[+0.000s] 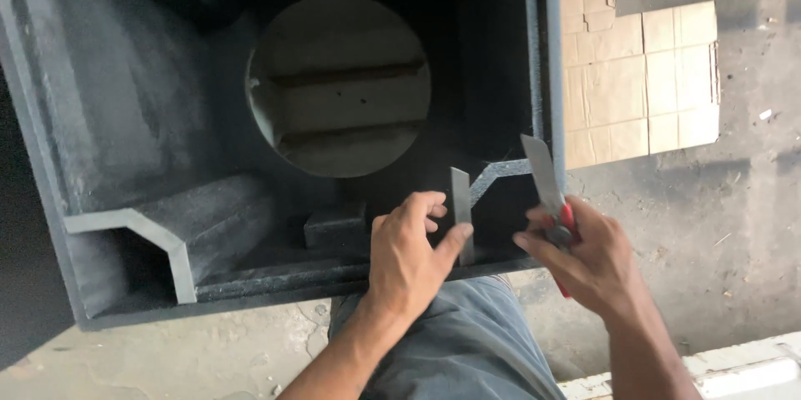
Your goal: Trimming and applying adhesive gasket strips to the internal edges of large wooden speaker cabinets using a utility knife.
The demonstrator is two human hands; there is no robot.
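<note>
Two bare hands over an open dark grey box (50, 158) with a round hole (338, 85) in its far panel. Left hand (409, 258): thumb and fingers pinched on a loose grey blade (461, 212), held upright just above the box's near edge. Right hand (584, 262): fingers wrapped around a red-handled knife (557, 221), its own blade pointing up, near the other. Cardboard (638, 83) flat on the concrete floor (743, 225) beyond. Likely risks: cut fingertips from the bare pinch on a sharp edge; blades knocking together at such close quarters; loose blade slipping down into the box, hard to find against dark lining.
</note>
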